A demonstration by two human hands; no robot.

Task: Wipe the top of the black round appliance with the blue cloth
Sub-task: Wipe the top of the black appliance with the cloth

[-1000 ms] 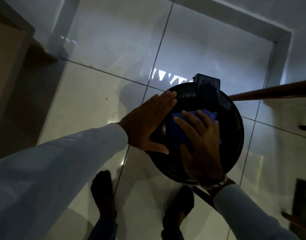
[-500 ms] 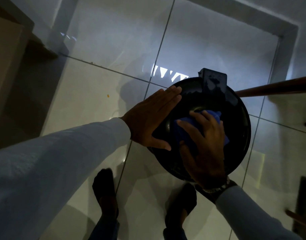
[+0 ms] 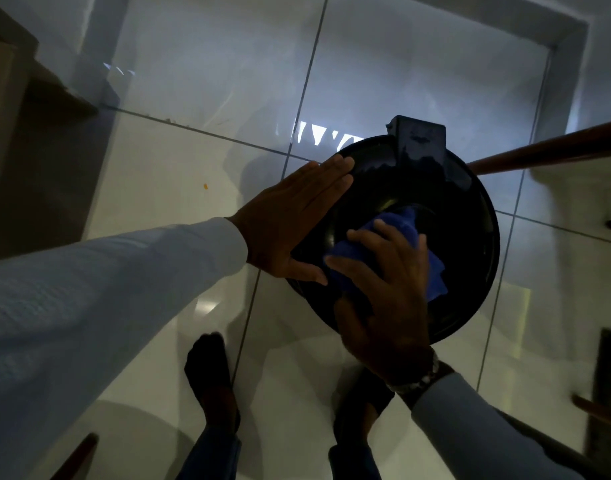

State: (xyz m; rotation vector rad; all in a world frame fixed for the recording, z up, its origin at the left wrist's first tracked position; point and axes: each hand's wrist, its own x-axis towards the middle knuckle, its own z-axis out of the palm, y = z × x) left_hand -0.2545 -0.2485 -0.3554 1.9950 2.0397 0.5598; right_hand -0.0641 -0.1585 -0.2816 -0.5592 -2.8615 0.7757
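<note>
The black round appliance [image 3: 466, 230] stands on the tiled floor right of centre, glossy on top, with a square black block [image 3: 420, 140] at its far rim. My left hand [image 3: 293, 223] lies flat with fingers together on the appliance's left edge. My right hand [image 3: 387, 299] presses the crumpled blue cloth [image 3: 432, 271] onto the middle of the top, fingers spread over it. Most of the cloth is hidden under that hand.
A glossy white tiled floor [image 3: 179, 188] lies all around. My two feet [image 3: 210, 379] stand just below the appliance. A brown wooden rail [image 3: 553, 150] runs off to the right behind it. Dark furniture [image 3: 37, 161] stands at the left, a wall corner at the far right.
My right hand has slid the blue cloth a little toward the near right part of the top. My left hand keeps its flat hold on the left edge.
</note>
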